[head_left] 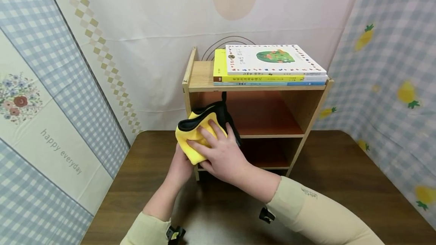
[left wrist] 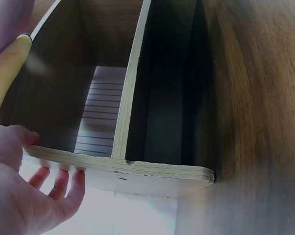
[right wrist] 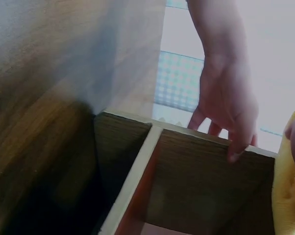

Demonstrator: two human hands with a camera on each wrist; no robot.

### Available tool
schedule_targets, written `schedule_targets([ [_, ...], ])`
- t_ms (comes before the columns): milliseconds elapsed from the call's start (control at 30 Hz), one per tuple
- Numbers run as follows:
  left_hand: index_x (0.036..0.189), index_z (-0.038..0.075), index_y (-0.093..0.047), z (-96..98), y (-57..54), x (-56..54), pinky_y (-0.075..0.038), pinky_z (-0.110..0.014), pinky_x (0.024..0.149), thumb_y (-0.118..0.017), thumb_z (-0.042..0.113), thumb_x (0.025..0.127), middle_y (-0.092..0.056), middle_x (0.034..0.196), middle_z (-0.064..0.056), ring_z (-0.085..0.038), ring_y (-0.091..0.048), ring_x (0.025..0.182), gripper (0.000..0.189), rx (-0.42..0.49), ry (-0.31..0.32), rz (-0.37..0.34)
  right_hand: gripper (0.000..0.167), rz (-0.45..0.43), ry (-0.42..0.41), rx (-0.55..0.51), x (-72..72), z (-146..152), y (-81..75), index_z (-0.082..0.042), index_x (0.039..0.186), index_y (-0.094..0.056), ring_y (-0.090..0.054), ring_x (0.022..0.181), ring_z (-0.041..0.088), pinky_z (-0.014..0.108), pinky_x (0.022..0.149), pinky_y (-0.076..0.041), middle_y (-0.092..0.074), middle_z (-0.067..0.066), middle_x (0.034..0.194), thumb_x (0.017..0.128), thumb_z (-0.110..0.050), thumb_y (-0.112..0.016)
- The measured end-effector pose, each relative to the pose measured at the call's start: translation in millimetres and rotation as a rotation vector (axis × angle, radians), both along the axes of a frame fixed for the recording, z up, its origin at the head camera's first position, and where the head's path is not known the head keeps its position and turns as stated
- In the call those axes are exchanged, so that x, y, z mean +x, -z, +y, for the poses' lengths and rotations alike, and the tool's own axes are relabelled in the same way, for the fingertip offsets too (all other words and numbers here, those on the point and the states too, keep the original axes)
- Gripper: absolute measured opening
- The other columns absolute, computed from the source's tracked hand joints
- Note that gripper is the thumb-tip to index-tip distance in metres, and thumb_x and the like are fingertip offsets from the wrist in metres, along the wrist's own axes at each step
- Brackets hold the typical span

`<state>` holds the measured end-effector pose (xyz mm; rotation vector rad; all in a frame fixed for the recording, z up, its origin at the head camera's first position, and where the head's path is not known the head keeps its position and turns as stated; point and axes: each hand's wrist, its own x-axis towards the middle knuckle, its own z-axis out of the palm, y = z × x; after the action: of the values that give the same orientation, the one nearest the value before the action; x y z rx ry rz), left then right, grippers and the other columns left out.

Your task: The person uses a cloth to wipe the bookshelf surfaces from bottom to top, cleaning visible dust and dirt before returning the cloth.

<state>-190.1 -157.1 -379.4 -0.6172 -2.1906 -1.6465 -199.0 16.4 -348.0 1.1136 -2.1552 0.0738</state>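
A small wooden shelf [head_left: 202, 74] stands on the table. My left hand [head_left: 180, 166] holds the edge of its left side panel [left wrist: 88, 160], thumb on the inner face and fingers outside, as the left wrist view shows. A yellow cloth [head_left: 185, 139] with black trim is in my right hand [head_left: 226, 156], whose fingers spread over it at the shelf's left front, just below the top board. Part of the cloth hides the left hand's fingers in the head view. At the right wrist view's edge, the cloth and a bit of the right hand appear.
Several stacked books [head_left: 272, 63] lie on the shelf's top board, a white one uppermost. Reddish-brown inner boards [head_left: 262, 114] form its compartments. Dark wooden table [head_left: 143, 184] surrounds the shelf, with a white curtain [head_left: 153, 10] behind and checked curtains [head_left: 391, 48] at the sides.
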Motion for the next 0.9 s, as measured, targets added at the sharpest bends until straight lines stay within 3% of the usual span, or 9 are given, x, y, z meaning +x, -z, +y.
schedule_targets([
  [333,0.101,0.01,-0.056,0.0,0.7,-1.1,-0.046,-0.029,0.066,-0.052,0.008,0.102,-0.052,0.083,-0.004,-0.015,-0.052,0.071,0.005,0.025,0.016,-0.054,0.053,-0.08,0.012,0.063,-0.4,3.5,-16.7,-0.036,0.137,-0.059,-0.04,0.132,0.038,0.077,0.092,-0.033,-0.046,0.009,0.137,0.086,-0.046,-0.071],
  [533,0.103,0.006,-0.055,0.8,-0.2,-1.3,-0.046,-0.029,0.069,-0.053,0.007,0.102,-0.052,0.089,-0.005,-0.016,-0.051,0.075,0.003,0.018,0.008,-0.077,0.048,-0.121,0.015,0.123,-2.7,7.5,-27.8,-0.039,0.136,-0.06,-0.045,0.126,0.035,0.067,0.09,-0.041,-0.048,0.007,0.137,0.089,-0.046,-0.067],
  [767,0.124,0.014,-0.053,-6.9,30.0,-15.8,-0.041,-0.041,0.089,-0.059,0.014,0.1,-0.042,0.124,-0.008,-0.021,-0.044,0.108,0.024,-0.053,-0.071,-0.125,0.043,-0.083,-0.016,0.156,-9.4,10.7,-31.1,-0.039,0.13,-0.064,-0.051,0.117,0.032,0.055,0.076,-0.05,-0.053,0.005,0.132,0.088,-0.04,-0.073],
  [900,0.128,0.015,-0.05,-8.2,31.1,-13.5,-0.04,-0.045,0.093,-0.06,0.017,0.099,-0.039,0.13,-0.009,-0.023,-0.041,0.114,0.031,-0.069,-0.094,-0.15,0.041,-0.047,-0.037,0.153,-12.2,11.5,-32.5,-0.04,0.125,-0.067,-0.054,0.112,0.031,0.052,0.072,-0.052,-0.055,0.004,0.129,0.085,-0.033,-0.077],
])
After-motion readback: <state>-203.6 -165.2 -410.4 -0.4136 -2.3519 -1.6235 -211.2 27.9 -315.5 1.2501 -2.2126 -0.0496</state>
